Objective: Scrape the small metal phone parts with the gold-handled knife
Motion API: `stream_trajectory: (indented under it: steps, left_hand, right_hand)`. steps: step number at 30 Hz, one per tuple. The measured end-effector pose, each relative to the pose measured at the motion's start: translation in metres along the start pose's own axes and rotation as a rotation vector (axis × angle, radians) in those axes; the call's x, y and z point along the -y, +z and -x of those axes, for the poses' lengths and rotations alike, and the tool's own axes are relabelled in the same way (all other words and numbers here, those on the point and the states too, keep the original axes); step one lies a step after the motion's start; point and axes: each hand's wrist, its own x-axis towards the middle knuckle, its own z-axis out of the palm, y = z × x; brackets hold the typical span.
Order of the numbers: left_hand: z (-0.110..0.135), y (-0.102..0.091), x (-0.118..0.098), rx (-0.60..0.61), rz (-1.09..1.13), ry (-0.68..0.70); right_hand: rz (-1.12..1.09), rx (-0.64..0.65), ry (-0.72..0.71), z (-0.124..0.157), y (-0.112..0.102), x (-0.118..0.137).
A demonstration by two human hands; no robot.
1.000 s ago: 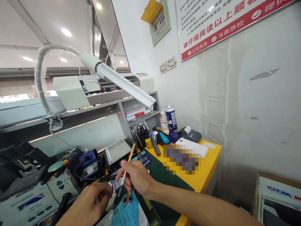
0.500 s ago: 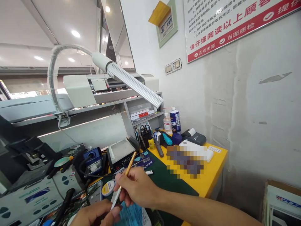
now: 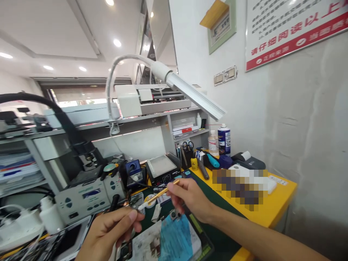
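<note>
My right hand [image 3: 190,198] pinches a thin brush with a yellow-brown handle [image 3: 163,193], its pale tip pointing left toward my left hand. My left hand [image 3: 114,230] is curled, thumb against fingers, gripping a small dark part [image 3: 125,250] that I cannot make out. Both hands hover over a green mat [image 3: 217,232] where a blue cloth [image 3: 175,239] and a small metal piece [image 3: 174,215] lie.
A soldering station [image 3: 81,199], a blue unit [image 3: 133,170], a heating plate [image 3: 161,167], bottles [image 3: 224,139] and a tool holder [image 3: 187,154] line the back of the yellow bench [image 3: 274,212]. A gooseneck lamp [image 3: 194,96] hangs overhead. The white wall [image 3: 299,119] stands at the right.
The view has swung left and up. My right hand has tilted the brush from steep to nearly level, and my left hand has risen further into view.
</note>
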Motion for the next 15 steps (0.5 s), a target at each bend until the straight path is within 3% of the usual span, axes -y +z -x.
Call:
stream_trajectory:
  steps: [4, 11, 15]
  left_hand:
    - [0.004, -0.004, -0.003, -0.003, 0.075, -0.010]
    - [0.008, -0.007, -0.007, -0.034, 0.229, -0.016]
    - [0.011, -0.011, -0.008, -0.029, 0.281, -0.022]
  right_hand:
    - [0.032, 0.060, 0.036, -0.004, -0.007, 0.010]
    - [0.131, 0.325, 0.040, -0.016, -0.009, 0.037]
    - [0.088, 0.375, 0.042, -0.024, -0.009, 0.036]
